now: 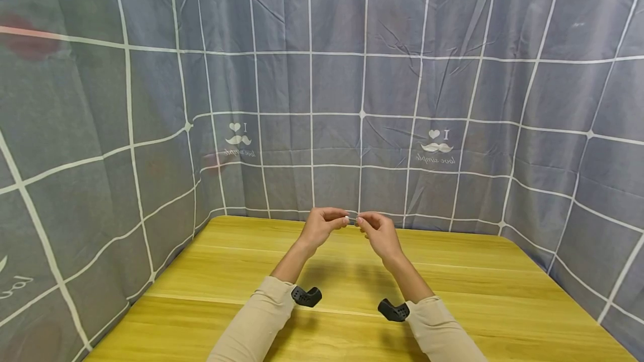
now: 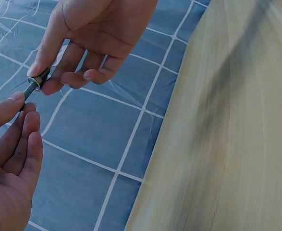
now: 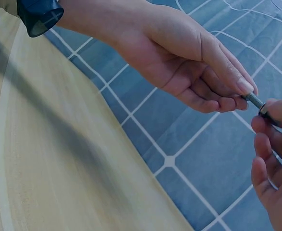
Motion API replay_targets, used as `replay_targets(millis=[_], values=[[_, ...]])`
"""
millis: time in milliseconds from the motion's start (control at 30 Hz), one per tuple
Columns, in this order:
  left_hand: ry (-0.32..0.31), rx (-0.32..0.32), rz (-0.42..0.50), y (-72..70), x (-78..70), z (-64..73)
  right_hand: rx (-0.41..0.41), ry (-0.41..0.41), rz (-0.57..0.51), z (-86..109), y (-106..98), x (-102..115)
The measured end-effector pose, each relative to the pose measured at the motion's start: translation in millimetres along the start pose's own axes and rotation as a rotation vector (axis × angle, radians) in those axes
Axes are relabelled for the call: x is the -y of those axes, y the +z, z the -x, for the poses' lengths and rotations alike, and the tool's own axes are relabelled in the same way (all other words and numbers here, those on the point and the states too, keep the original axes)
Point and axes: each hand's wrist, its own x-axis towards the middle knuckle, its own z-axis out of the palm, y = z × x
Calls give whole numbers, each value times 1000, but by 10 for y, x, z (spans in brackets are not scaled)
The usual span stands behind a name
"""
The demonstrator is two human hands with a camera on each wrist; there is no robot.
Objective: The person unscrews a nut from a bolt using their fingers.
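Both hands meet in front of the body, raised over the far part of the table in the head view. Between their fingertips is a small metal bolt [image 2: 29, 89] with a threaded shank, a shiny ring-like collar and a dark end. My left hand [image 1: 318, 229] pinches the shank end between thumb and fingers. At the collar and dark end, my right hand [image 1: 381, 234] pinches with thumb and index finger; its other fingers are loosely bent in the left wrist view. Fingertips hide parts of the bolt at both ends.
A yellow wood-grain table [image 1: 221, 272] spreads under the forearms. Grey-blue curtains [image 1: 337, 88] with white grid lines stand behind it and at both sides. Black wrist devices [image 1: 307, 296] sit at the cuffs of the beige sleeves [image 1: 259, 317].
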Motion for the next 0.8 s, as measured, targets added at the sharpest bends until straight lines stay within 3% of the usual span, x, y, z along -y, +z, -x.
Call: replay_targets(millis=[367, 600, 800], values=[[1, 1, 1, 0, 5, 5, -6, 19, -6, -4, 2, 6], [-2, 2, -1, -5, 15, 5, 21, -31, -20, -1, -7, 2], [-3, 6, 9, -8, 15, 0, 3, 2, -13, -10, 0, -15]])
